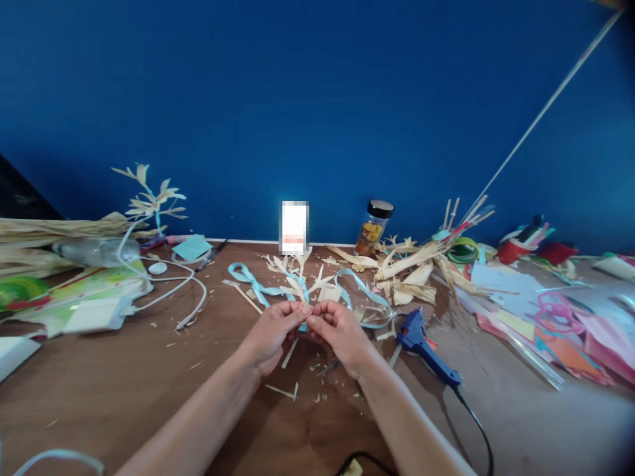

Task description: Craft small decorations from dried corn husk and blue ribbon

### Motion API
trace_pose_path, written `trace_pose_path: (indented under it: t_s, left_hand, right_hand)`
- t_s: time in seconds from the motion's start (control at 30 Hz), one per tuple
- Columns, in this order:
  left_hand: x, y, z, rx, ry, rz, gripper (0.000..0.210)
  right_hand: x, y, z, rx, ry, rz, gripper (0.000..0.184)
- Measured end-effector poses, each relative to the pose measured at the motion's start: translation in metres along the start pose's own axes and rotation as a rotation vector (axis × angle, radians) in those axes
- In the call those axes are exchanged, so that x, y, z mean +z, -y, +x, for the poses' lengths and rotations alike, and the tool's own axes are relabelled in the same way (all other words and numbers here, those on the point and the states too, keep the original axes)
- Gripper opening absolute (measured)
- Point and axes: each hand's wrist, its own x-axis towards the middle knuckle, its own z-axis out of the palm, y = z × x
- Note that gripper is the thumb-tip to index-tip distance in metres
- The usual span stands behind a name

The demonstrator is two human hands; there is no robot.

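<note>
My left hand (275, 330) and my right hand (340, 329) meet over the middle of the table, thumbs and fingertips pinched together. Between them stands a dried-husk flower sprig (299, 284) with pale, pointed petals, its stem wrapped in light blue. The fingers cover the lower stem, so the exact grip is partly hidden. A light blue ribbon (366, 295) curls beside the sprig on the right, and a twisted ribbon length (254, 281) lies to the left. To the right of my right hand lies a blue glue gun (424, 347).
A finished-looking husk flower sprig (153, 198) stands at the back left near a plastic bottle (102, 251) and white cable (198, 297). Against the blue wall leans a black-lidded jar (373, 228). Dried husks (414, 271), coloured papers (560, 337) and a red cup (513, 250) crowd the right.
</note>
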Motion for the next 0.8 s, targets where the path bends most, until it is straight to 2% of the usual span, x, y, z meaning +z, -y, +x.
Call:
trace_pose_path:
  t_s: [0.17, 0.37, 0.57, 0.7, 0.8]
  left_hand:
    - [-0.0063, 0.0011, 0.003, -0.03, 0.018, 0.071, 0.026]
    - [-0.0097, 0.0024, 0.0066, -0.047, 0.002, 0.031, 0.023]
    - [-0.0082, 0.0005, 0.0054, -0.055, -0.034, 0.084, 0.025]
    - [-0.0081, 0.0013, 0.0051, 0.013, -0.063, 0.147, 0.027]
    - [-0.008, 0.0025, 0.0051, 0.083, -0.045, 0.178, 0.026]
  right_hand:
    - [-0.0025, -0.0026, 0.0024, -0.056, -0.092, -0.043, 0.028]
    - [-0.0042, -0.0021, 0.0041, -0.078, -0.153, -0.037, 0.028]
    - [-0.0051, -0.0055, 0.005, -0.084, -0.136, -0.04, 0.027]
    - [-0.0047, -0.0065, 0.0047, -0.106, -0.11, -0.096, 0.026]
    - [-0.0031, -0.004, 0.0033, -0.054, -0.078, -0.075, 0.026]
